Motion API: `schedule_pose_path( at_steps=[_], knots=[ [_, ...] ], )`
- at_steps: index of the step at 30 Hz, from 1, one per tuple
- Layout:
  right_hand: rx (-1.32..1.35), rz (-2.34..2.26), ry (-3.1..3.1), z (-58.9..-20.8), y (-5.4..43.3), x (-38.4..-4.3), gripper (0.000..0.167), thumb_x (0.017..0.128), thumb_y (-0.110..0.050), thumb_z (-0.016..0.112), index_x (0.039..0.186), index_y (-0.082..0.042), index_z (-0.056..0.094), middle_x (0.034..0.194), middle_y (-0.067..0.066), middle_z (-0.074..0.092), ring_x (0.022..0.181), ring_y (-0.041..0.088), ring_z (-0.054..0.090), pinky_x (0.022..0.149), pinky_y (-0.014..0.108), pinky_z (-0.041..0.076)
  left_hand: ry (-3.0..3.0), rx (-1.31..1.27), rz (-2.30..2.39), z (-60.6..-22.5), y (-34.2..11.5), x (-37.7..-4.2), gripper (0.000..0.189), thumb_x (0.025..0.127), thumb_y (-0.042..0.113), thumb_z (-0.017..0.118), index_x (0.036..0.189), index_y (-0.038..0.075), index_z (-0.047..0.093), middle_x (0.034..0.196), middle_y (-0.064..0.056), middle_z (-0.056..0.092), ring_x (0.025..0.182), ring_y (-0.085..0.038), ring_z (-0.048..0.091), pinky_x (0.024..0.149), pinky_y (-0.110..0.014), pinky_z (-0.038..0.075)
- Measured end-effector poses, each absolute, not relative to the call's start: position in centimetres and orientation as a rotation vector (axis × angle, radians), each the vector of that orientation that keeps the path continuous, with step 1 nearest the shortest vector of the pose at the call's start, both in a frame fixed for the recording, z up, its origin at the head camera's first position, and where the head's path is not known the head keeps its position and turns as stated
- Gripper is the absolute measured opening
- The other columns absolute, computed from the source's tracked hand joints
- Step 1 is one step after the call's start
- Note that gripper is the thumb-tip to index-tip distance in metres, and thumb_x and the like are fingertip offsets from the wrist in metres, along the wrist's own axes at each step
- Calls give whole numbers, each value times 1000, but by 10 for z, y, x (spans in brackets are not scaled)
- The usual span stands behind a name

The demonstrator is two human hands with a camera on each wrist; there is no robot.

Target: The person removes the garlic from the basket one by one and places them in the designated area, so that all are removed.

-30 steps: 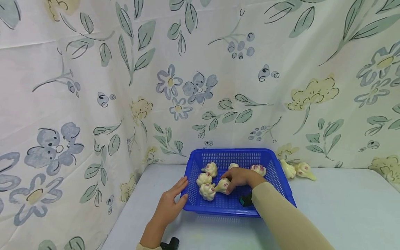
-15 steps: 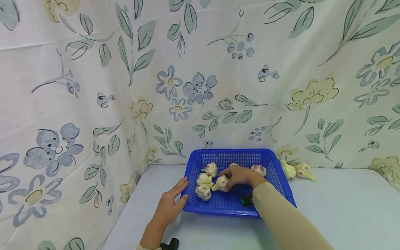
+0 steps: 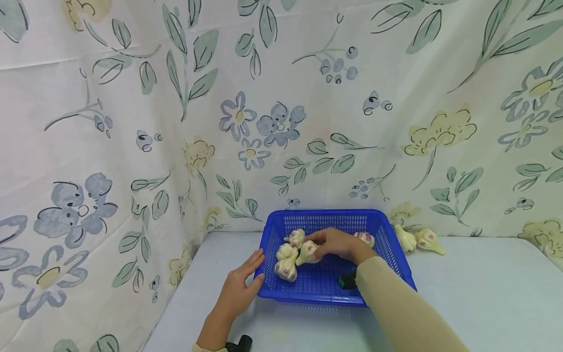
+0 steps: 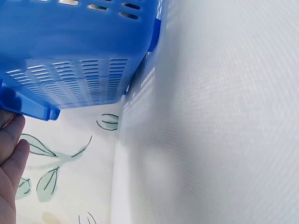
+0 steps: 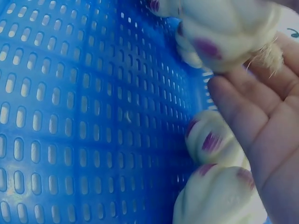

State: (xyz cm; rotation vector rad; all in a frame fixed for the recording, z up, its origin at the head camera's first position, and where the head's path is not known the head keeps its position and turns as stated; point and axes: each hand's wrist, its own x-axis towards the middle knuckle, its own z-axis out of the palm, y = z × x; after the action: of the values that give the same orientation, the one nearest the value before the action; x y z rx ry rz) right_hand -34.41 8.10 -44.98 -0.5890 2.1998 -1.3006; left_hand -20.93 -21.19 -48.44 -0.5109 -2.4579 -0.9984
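Note:
A blue slotted plastic basket (image 3: 308,295) stands on the table with several garlic bulbs inside. My right hand (image 3: 340,243) reaches into it and holds a white, purple-flecked garlic bulb (image 3: 307,252) between thumb and fingers. In the right wrist view that bulb (image 5: 229,28) shows its root tuft, with the fingers beneath it. Close to its left lie a front bulb (image 3: 286,270), a middle one (image 3: 287,251) and a back one (image 3: 296,237). My left hand (image 3: 237,288) rests on the basket's left rim with fairly straight fingers.
One more garlic bulb (image 3: 365,238) lies at the basket's back right. Outside, two bulbs, one pale (image 3: 405,239) and one pinkish (image 3: 428,240), sit by the right wall. A floral cloth (image 3: 281,98) hangs behind and along the left of the white table (image 3: 475,278).
My right hand has shifted the held garlic bulb slightly left and back. The front-left bulb has turned and moved a little left. My left hand has stayed on the rim.

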Motion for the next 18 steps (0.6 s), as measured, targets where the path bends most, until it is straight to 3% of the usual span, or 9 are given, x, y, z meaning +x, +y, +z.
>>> schedule_pose_path(
  at_steps=[11,18],
  knots=[
    [-494,-1450,2153,-443,77,-342,70,72,-23,84,137,-12,60,133,3,62,124,23,54,116,58,30,-2476,-496,-1004,-486,-212,-210,46,90,12,65,135,7,60,147,4,50,137,-15,46,105,-44,44],
    [-471,-1516,2124,-443,77,-343,70,72,-20,84,137,-12,59,125,4,66,113,21,59,111,52,39,-2468,-507,-1001,-486,-212,-210,46,90,11,66,135,6,60,147,3,50,137,-16,46,105,-45,44]
  ],
)
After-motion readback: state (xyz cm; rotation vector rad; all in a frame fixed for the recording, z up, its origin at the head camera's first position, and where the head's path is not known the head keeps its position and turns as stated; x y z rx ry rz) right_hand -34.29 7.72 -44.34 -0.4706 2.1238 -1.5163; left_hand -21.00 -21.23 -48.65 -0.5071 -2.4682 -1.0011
